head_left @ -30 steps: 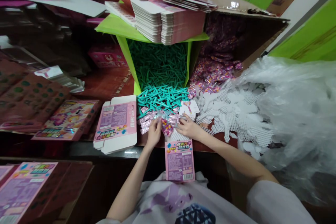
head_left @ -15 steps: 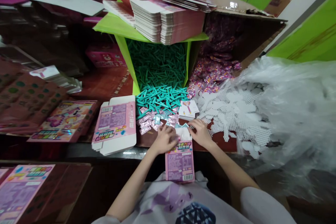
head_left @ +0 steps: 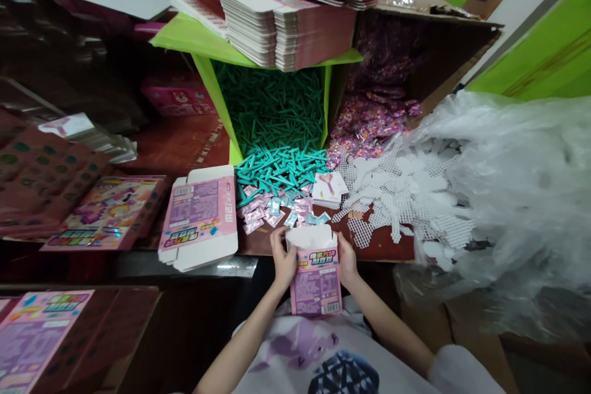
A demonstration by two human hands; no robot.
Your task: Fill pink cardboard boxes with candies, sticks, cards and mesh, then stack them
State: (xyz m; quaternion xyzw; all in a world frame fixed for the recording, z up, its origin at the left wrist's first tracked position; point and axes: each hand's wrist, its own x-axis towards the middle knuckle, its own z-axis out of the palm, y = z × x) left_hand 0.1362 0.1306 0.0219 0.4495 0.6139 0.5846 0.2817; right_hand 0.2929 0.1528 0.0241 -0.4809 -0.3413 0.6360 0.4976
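The left hand (head_left: pixel 283 258) and the right hand (head_left: pixel 347 260) are apart, one on either side of a pink carton (head_left: pixel 316 283), both closed on its edges near the top; the left thumb lies over the front, while the right fingers are partly hidden at the edge. In the head view the carton stands between the forearms, just in front of the shirt (head_left: pixel 295 351), at the near edge of the worktop (head_left: pixel 378 250), its white flap (head_left: pixel 310 236) raised; beyond it lie pink sachets (head_left: pixel 255 214) and blue sachets (head_left: pixel 275 205), with teal sticks (head_left: pixel 284 169) behind them, spilling from a green bin (head_left: pixel 210 95); to the right of the sachets sits a stack of white cards (head_left: pixel 329 189), then white mesh pieces (head_left: pixel 392 194) beside a clear plastic bag (head_left: pixel 517 197); flattened cartons (head_left: pixel 199 212) lie to the left; more stacked cartons (head_left: pixel 323 37) rest on top of the bin.
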